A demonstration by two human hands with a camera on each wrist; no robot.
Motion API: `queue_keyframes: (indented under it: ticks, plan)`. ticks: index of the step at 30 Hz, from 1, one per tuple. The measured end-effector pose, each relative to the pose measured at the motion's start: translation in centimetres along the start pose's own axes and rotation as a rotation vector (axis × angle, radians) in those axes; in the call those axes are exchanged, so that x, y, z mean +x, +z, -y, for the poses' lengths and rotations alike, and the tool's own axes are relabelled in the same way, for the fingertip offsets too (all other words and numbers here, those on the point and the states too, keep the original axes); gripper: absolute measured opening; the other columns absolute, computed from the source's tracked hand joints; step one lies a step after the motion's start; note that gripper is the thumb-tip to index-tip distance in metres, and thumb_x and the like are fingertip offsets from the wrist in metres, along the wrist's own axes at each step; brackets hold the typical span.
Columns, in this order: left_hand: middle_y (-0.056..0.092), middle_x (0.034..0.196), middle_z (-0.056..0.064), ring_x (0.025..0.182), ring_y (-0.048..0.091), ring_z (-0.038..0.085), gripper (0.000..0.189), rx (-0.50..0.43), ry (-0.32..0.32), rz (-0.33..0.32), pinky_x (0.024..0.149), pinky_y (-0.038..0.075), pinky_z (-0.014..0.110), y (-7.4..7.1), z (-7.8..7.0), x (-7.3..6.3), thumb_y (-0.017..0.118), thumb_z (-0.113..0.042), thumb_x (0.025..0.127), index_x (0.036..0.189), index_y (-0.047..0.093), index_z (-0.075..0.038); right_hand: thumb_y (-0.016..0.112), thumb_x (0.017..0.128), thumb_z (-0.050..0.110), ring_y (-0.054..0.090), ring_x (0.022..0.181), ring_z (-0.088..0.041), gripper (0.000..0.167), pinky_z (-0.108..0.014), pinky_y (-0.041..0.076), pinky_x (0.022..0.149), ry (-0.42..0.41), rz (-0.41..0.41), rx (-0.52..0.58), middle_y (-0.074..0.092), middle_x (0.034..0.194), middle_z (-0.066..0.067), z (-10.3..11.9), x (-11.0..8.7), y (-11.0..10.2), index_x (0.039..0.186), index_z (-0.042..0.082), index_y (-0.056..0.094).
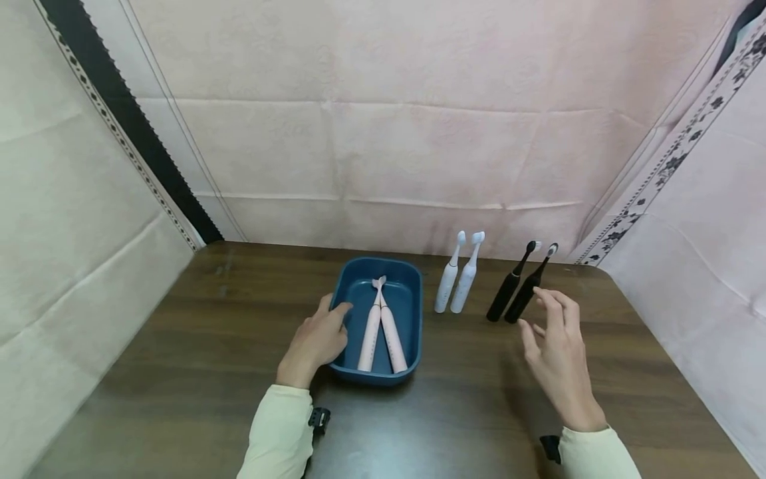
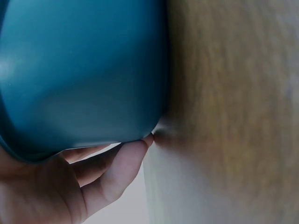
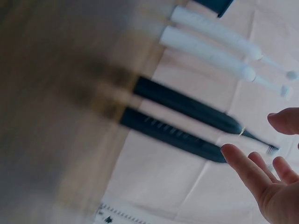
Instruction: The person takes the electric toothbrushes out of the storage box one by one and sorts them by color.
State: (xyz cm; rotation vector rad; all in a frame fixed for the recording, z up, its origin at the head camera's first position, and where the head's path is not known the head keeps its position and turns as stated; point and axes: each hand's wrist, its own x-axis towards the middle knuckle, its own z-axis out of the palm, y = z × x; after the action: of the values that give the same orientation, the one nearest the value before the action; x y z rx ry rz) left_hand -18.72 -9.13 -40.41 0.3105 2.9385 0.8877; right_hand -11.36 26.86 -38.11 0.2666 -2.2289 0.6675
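Note:
A blue plastic container [image 1: 410, 313] stands on the table, with two pink electric toothbrushes [image 1: 370, 338] lying inside, their heads together. My left hand [image 1: 317, 342] grips the container's left side, thumb over the rim; in the left wrist view the fingers [image 2: 126, 161] press its outer wall. To the right, two black electric toothbrushes [image 1: 504, 298] stand upright side by side. Beside the right-hand black toothbrush [image 1: 524, 297] is my right hand [image 1: 559, 349], thumb and fingers spread apart with nothing between them. In the right wrist view a fingertip [image 3: 230, 151] overlaps that toothbrush's upper handle.
Two white electric toothbrushes [image 1: 464, 286] stand upright between the container and the black pair. Behind everything hangs a pale cloth [image 1: 383, 153], with more cloth walls at left and right. The brown wooden table [image 1: 179, 372] stretches across the front.

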Motion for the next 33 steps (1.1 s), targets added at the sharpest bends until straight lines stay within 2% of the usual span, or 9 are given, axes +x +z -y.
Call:
queue_keyframes:
  ticks: [4, 8, 11, 18, 24, 29, 33]
  plan:
    - [0.033, 0.159, 0.02, 0.109, 0.064, 0.04, 0.047, -0.001, 0.003, -0.005, 0.095, 0.049, 0.06, -0.1, 0.0, 0.0, 0.057, -0.009, 0.1, 0.147, 0.054, -0.008, 0.074, 0.077, -0.022, 0.058, 0.113, -0.036, 0.07, 0.0, 0.037, 0.087, -0.07, -0.004, 0.046, 0.045, 0.132, -0.03, 1.9, 1.0, 1.4, 0.14, -0.005, 0.049]
    - [0.033, 0.159, 0.02, 0.108, 0.064, 0.04, 0.047, 0.001, 0.003, -0.004, 0.095, 0.049, 0.06, -0.2, -0.1, 0.1, 0.057, -0.009, 0.1, 0.147, 0.054, -0.008, 0.076, 0.077, -0.02, 0.061, 0.109, -0.034, 0.069, -0.021, 0.056, 0.08, -0.137, 0.032, 0.077, 0.049, 0.13, -0.027, 4.1, 1.7, 3.3, 0.139, -0.005, 0.05]
    - [0.032, 0.159, 0.02, 0.111, 0.063, 0.04, 0.047, 0.001, -0.001, -0.001, 0.096, 0.049, 0.061, -0.2, 0.0, 0.1, 0.057, -0.009, 0.1, 0.147, 0.053, -0.009, 0.077, 0.078, -0.016, 0.064, 0.103, -0.033, 0.068, -0.038, 0.061, 0.072, -0.173, 0.075, 0.086, 0.049, 0.128, -0.026, 6.0, 2.1, 4.7, 0.139, -0.004, 0.049]
    - [0.031, 0.16, 0.02, 0.112, 0.062, 0.04, 0.048, -0.001, -0.007, 0.004, 0.097, 0.048, 0.061, -0.1, -0.1, 0.0, 0.056, -0.008, 0.1, 0.148, 0.052, -0.009, 0.077, 0.084, -0.007, 0.064, 0.087, -0.028, 0.063, -0.035, 0.06, 0.07, -0.227, 0.136, 0.096, 0.05, 0.131, -0.022, 9.3, 3.8, 6.4, 0.14, 0.0, 0.05]
    - [0.032, 0.159, 0.02, 0.108, 0.063, 0.039, 0.048, 0.011, -0.017, 0.008, 0.097, 0.048, 0.061, -0.1, -0.1, -0.1, 0.056, -0.009, 0.1, 0.149, 0.052, -0.009, 0.073, 0.089, -0.002, 0.053, 0.067, -0.016, 0.059, -0.027, 0.051, 0.057, -0.271, 0.217, 0.083, 0.05, 0.133, -0.02, 10.9, 5.6, 7.7, 0.142, 0.002, 0.049]
    - [0.033, 0.158, 0.02, 0.101, 0.066, 0.037, 0.048, 0.017, -0.009, -0.003, 0.096, 0.049, 0.061, -0.1, -0.1, -0.1, 0.058, -0.01, 0.1, 0.148, 0.053, -0.009, 0.073, 0.091, 0.002, 0.06, 0.078, -0.02, 0.055, -0.029, 0.054, 0.063, -0.28, 0.29, 0.069, 0.052, 0.132, -0.018, 11.2, 6.5, 8.8, 0.141, 0.003, 0.051]
    - [0.033, 0.158, 0.02, 0.102, 0.065, 0.038, 0.048, 0.024, -0.003, -0.004, 0.096, 0.05, 0.06, -0.1, -0.1, -0.1, 0.058, -0.01, 0.1, 0.148, 0.053, -0.009, 0.072, 0.092, 0.004, 0.059, 0.077, -0.017, 0.054, -0.025, 0.051, 0.059, -0.256, 0.412, 0.037, 0.055, 0.129, -0.016, 11.0, 6.8, 9.8, 0.142, 0.005, 0.052]
